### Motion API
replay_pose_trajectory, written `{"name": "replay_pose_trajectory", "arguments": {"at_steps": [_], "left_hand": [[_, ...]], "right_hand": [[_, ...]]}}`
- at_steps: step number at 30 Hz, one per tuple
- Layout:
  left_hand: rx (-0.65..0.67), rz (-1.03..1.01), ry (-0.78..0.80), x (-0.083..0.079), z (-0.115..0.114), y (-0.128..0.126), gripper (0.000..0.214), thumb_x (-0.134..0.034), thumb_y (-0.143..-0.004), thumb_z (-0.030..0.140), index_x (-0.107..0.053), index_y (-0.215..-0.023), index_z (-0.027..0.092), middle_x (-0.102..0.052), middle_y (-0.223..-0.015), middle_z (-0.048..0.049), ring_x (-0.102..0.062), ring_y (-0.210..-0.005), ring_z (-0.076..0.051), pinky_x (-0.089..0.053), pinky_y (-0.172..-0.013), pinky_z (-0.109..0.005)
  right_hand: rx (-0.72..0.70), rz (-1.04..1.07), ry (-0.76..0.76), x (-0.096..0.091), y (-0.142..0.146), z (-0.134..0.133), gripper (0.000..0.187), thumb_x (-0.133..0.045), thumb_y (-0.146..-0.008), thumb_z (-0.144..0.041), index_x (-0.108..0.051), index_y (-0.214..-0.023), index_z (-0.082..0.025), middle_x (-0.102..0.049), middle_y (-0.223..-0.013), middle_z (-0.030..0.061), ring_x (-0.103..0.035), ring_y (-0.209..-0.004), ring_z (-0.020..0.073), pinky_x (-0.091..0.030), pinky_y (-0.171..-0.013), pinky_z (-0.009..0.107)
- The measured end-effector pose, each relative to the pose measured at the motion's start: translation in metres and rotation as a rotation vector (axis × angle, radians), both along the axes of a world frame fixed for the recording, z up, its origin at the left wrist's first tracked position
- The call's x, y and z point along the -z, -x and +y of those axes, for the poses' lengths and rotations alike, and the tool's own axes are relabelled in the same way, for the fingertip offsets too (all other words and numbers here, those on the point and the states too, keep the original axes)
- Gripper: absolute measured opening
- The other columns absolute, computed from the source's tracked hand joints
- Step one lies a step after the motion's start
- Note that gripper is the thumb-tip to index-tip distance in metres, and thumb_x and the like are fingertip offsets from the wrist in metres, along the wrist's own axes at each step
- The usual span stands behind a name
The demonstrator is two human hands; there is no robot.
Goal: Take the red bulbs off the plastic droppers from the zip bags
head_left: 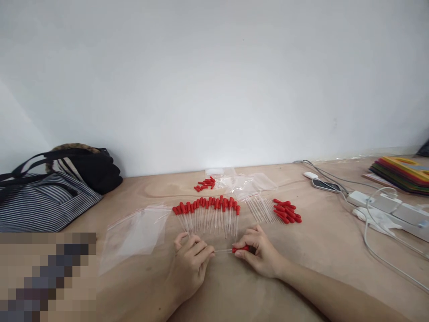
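Ok so, quick status: looks like well over half is done imo. The row of capped droppers [217, 204] is fanned across the surface [335, 250], every one w/ a red bulb on its far end, so I'm using that row as the landmark for everything. Leftover stuff: just right of the row there's a bunch of bare tubes [263, 210] w/ a pile of loose bulbs [287, 212] on their far side from it, none of those joined up. Behind the row, another small lot, spare bulbs [205, 182] next to more thin tubes, partly under clear bags, so can't count them tbh.

Current piece is on the near side of the row: a clear tube [223, 251] lying roughly level b/w the hands, its right end meeting a red bulb [234, 250]. Can't tell if it's fully seated bc the fingers cover most of it.

Pose-wise, left hand [193, 256] is back-up, nearer than the row's left half, fingertips pinched together on the tube's left end. Right hand [259, 252] is nearer than the row's right end, thumb and fingers clamped around the bulb, forearm slanting back toward the wearer. Both wrists look low, prob resting on the surface.
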State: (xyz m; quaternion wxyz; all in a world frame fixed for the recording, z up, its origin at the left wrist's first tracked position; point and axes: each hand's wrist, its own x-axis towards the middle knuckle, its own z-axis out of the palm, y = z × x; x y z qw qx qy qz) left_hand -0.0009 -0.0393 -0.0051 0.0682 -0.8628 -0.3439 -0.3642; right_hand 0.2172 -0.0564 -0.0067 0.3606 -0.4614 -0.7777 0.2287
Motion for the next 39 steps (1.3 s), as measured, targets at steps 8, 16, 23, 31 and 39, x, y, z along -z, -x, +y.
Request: {"name": "replay_pose_trajectory", "arguments": {"at_steps": [8,16,23,31,39], "left_hand": [[-0.140,0.014,-0.004,-0.012,0.010,0.017,0.023,-0.040,-0.086,0.020,-0.061,-0.075,0.022,-0.065,-0.065,0.0031,-0.058,-0.067,-0.015,-0.024,-0.079,-0.037],[-0.149,0.031,0.046,-0.008,0.013,0.017,0.021,-0.040,-0.087,0.021,-0.061,-0.085,0.025,-0.067,-0.075,0.0016,-0.060,-0.074,-0.017,-0.023,-0.083,-0.038],[-0.161,-0.016,0.117,-0.007,0.014,0.016,0.021,-0.044,-0.085,0.026,-0.064,-0.083,0.026,-0.066,-0.075,0.0018,-0.060,-0.074,-0.017,-0.026,-0.083,-0.040],[-0.176,-0.166,0.361,-0.004,0.005,0.000,0.031,-0.038,-0.087,0.037,-0.067,-0.088,0.026,-0.063,-0.068,0.0009,-0.060,-0.069,-0.017,-0.040,-0.072,-0.035],[-0.153,-0.167,0.371,-0.006,0.001,-0.002,0.028,-0.040,-0.086,0.036,-0.066,-0.089,0.026,-0.063,-0.068,0.0002,-0.059,-0.070,-0.017,-0.042,-0.073,-0.036]], "right_hand": [[0.329,0.374,0.063,-0.002,-0.064,0.024,0.030,-0.059,-0.071,-0.042,-0.061,-0.090,-0.019,-0.066,-0.089,0.0075,-0.060,-0.084,0.0207,-0.045,-0.073,0.032],[0.911,-0.147,0.007,-0.007,-0.129,0.059,0.028,-0.054,-0.069,-0.046,-0.068,-0.076,-0.022,-0.067,-0.083,0.0064,-0.054,-0.089,0.0269,-0.033,-0.082,0.045],[0.936,-0.169,-0.122,-0.011,-0.115,0.052,0.030,-0.051,-0.073,-0.043,-0.070,-0.076,-0.021,-0.066,-0.088,0.0089,-0.053,-0.090,0.0276,-0.034,-0.079,0.043],[0.260,0.445,0.218,0.000,0.024,0.012,0.035,-0.060,-0.070,-0.046,-0.071,-0.089,-0.019,-0.069,-0.079,0.0067,-0.058,-0.072,0.0196,-0.044,-0.068,0.031],[0.130,0.748,0.266,-0.009,0.072,0.021,0.041,-0.056,-0.070,-0.054,-0.062,-0.063,-0.015,-0.055,-0.056,-0.0005,-0.045,-0.054,0.0099,-0.037,-0.053,0.022]]}}
